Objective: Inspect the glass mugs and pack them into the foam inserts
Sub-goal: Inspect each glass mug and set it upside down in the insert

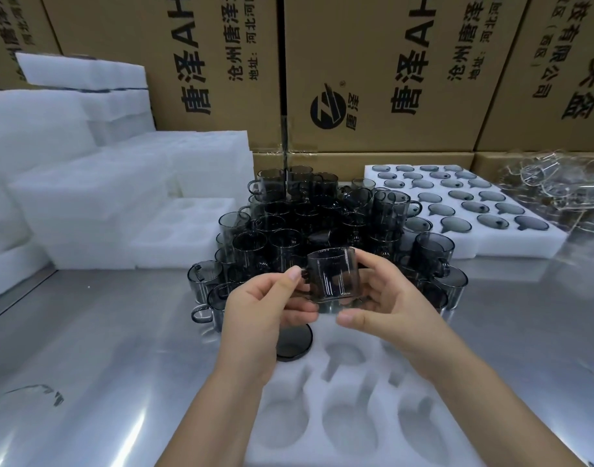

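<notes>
Mug in hand (334,276): short, straight-sided, smoky grey see-through glass, with its mouth up and its handle to the left. It is held above the far edge of the near foam insert, just in front of the pile of mugs.
Left hand (258,308): thumb and forefinger pinch the mug's handle.
Right hand (386,298): fingers curl round the mug's right side and base, and the thumb stretches out beneath it.
Near foam insert (383,372): white, with round pockets that each have a side notch. 1 dark glass piece (293,342) sits in the far-left pocket.
Pile of mugs (305,224): the same grey glass, heaped in layers on the metal table (86,332).
Filled insert (524,244): back right, with grey glass in every visible pocket.
Clear glassware (551,187): far right, too blurred to make out.
Foam stack (86,197): white blocks on the left.
Cardboard boxes (373,79): black print turned sideways reads "唐泽AH", "沧州唐泽", "地址:河北河间" and "有限公司". There is also a round black logo with an ® mark.
</notes>
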